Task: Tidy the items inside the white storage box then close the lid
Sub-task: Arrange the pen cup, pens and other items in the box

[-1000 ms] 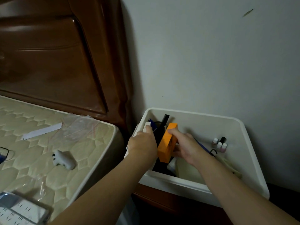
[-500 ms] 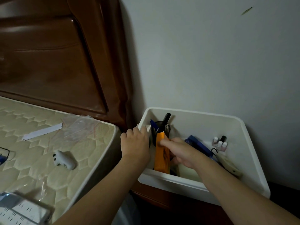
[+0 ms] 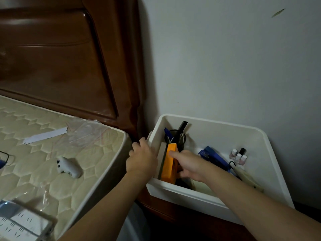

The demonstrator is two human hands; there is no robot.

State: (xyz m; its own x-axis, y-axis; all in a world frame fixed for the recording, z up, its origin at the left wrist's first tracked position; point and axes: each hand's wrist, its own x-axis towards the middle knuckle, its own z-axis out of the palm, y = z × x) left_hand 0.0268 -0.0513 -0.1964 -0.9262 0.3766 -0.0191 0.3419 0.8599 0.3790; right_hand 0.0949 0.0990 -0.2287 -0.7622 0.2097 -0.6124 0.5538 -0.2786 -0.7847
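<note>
- In the white storage box [image 3: 205,197], along its left wall, the orange box [image 3: 169,164] now stands on edge; a second ago you held it higher.
- Your right hand [image 3: 189,164] grips it; your left hand [image 3: 141,159] grips the rim.
- The lid is not in view.

A bare quilted mattress [image 3: 52,153] fills the left, its head end against a dark wooden headboard [image 3: 60,58]. On it lie a white paper strip [image 3: 45,136], a crumpled clear plastic bag [image 3: 86,134] touching the strip's end, a small white controller [image 3: 69,166] nearer the edge, and a clear packet of printed cards [image 3: 24,221] at the near corner. Beside the bed, a dark wooden stand [image 3: 173,213] carries the white storage box [image 3: 271,173] against the wall
</note>
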